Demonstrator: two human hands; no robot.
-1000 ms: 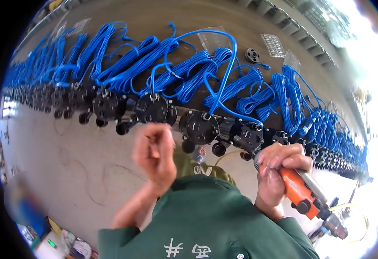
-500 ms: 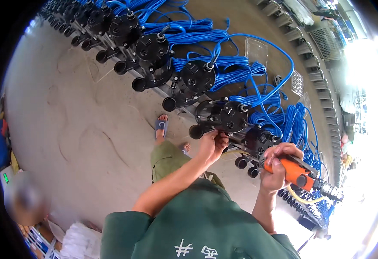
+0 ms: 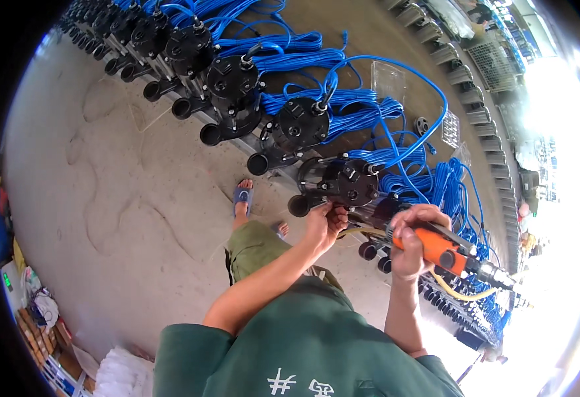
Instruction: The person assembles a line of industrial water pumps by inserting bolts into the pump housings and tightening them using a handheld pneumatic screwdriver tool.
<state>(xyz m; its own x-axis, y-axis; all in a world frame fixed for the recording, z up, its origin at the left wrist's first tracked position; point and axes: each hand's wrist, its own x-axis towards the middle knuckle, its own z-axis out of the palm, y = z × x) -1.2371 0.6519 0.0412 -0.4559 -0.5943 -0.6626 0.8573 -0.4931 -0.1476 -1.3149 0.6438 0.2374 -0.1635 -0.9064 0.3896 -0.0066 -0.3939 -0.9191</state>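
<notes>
My left hand (image 3: 326, 223) is at the lower side of a black submersible pump (image 3: 349, 182), beside its round outlet. Its fingertips are pinched together against the pump's underside; whatever they hold is too small or hidden to make out. My right hand (image 3: 414, 241) grips an orange air-powered driver (image 3: 441, 251), whose metal nose points away to the right. From the tool a yellow hose (image 3: 459, 291) curves below. Partly behind the right hand stands another black pump (image 3: 384, 210), and a further pump (image 3: 301, 122) is to the upper left.
More black pumps (image 3: 234, 78) stand in a long row toward the upper left. Coiled blue cables (image 3: 363, 106) lie behind them, one looping up beside my work. Metal cylinders (image 3: 470, 96) line the far right. White bags (image 3: 124, 370) sit at the lower left.
My right hand has moved a little left and up with the driver, closer to the pump. The left hand keeps its pinch at the same pump.
</notes>
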